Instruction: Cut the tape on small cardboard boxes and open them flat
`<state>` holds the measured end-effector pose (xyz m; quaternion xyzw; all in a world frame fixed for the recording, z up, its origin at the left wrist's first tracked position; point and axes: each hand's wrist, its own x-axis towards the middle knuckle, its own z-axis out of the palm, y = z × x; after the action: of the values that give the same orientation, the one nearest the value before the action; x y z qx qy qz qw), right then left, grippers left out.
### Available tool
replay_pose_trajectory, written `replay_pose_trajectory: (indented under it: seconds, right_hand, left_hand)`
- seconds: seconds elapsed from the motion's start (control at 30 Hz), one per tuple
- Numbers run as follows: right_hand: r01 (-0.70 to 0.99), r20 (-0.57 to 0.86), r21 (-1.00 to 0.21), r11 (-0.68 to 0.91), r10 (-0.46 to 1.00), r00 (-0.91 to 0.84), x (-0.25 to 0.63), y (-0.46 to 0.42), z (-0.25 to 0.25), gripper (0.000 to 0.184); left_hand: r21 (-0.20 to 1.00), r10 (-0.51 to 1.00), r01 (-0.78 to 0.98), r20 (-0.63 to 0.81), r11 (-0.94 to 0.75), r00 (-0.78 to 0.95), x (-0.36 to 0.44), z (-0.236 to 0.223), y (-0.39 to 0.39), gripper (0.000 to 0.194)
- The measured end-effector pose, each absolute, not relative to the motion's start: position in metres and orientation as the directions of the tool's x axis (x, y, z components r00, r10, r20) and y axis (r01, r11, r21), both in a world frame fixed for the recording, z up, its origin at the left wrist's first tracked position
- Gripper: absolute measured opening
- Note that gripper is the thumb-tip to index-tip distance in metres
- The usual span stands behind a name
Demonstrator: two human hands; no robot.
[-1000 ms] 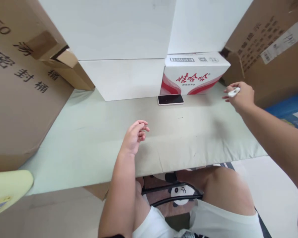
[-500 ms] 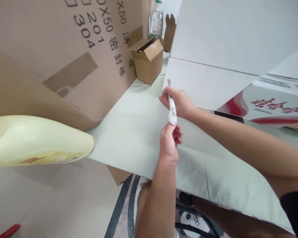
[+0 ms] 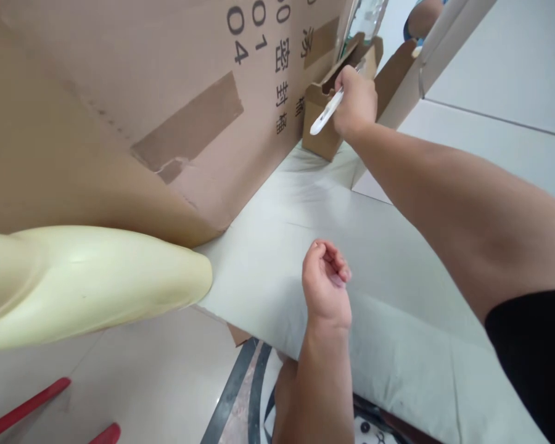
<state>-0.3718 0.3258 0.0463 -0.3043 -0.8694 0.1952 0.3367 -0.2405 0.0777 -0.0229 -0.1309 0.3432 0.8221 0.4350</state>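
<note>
My right hand (image 3: 358, 102) holds a white utility knife (image 3: 327, 112). Its rounded handle end sticks out toward the lower left, and the other end points up toward the small brown cardboard box (image 3: 318, 126). That hand is over the box's right side, by its raised flaps, and partly covers it. Lower down, my left hand (image 3: 326, 274) hovers over the table covering, palm partly up. Its fingers are loosely curled, with a hollow between them and the palm, and nothing is in it.
A large printed carton (image 3: 185, 123) fills the upper left. In front of it lies a pale yellow bottle (image 3: 97, 277) at the edge of the light green table covering (image 3: 268, 246). White boxes (image 3: 490, 135) stand at right. Another person's limb (image 3: 425, 18) shows at the top.
My right hand has carried the utility knife up and away to the small box. My left hand has let go of its end and stays low. The view has shifted.
</note>
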Motion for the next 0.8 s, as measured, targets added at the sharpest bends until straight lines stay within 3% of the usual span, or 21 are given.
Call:
replay_pose_trajectory:
  seconds: [0.07, 0.2, 0.3, 0.37, 0.47, 0.57, 0.63, 0.7, 0.8]
  right_hand:
    - [0.447, 0.451, -0.535, 0.717, 0.69, -0.566, -0.344, 0.301, 0.046, 0.027]
    - [0.303, 0.455, -0.524, 0.796, 0.562, -0.691, -0.243, 0.243, 0.045, 0.026]
    - [0.205, 0.433, -0.564, 0.8, 0.498, -0.751, -0.139, 0.207, 0.043, 0.033]
    - [0.058, 0.4, -0.609, 0.791, 0.369, -0.839, -0.071, 0.187, 0.046, 0.029]
    - [-0.035, 0.304, -0.595, 0.803, 0.185, -0.935, 0.011, 0.157, 0.058, 0.023]
    - [-0.093, 0.351, -0.452, 0.887, 0.081, -0.933, 0.064, 0.133, 0.069, 0.023]
    - [-0.085, 0.391, -0.382, 0.92, 0.077, -0.917, 0.09, 0.125, 0.07, 0.02]
    - [-0.038, 0.408, -0.39, 0.92, 0.135, -0.903, 0.111, 0.122, 0.066, 0.021]
    - [0.001, 0.397, -0.402, 0.916, 0.176, -0.901, 0.132, 0.125, 0.057, 0.021]
  left_hand:
    - [0.496, 0.58, -0.75, -0.482, -0.437, -0.657, -0.242, -0.021, 0.072, 0.031]
    - [0.703, 0.372, -0.513, -0.362, -0.494, -0.855, -0.237, -0.01, 0.059, 0.03]
    - [0.87, 0.223, -0.263, -0.183, -0.416, -0.957, -0.228, -0.001, 0.05, 0.029]
    - [0.938, 0.179, -0.088, -0.028, -0.335, -0.984, -0.219, 0.004, 0.047, 0.024]
    - [0.969, 0.303, 0.114, 0.179, -0.218, -0.936, -0.204, 0.007, 0.049, 0.018]
    - [0.971, 0.519, 0.222, 0.232, -0.083, -0.823, -0.186, 0.007, 0.062, 0.026]
    - [0.958, 0.613, 0.286, 0.223, 0.005, -0.758, -0.175, 0.006, 0.075, 0.031]
    - [0.948, 0.688, 0.317, 0.221, 0.014, -0.691, -0.164, 0.005, 0.089, 0.031]
    - [0.979, 0.785, 0.203, 0.151, -0.032, -0.601, -0.149, 0.008, 0.107, 0.03]
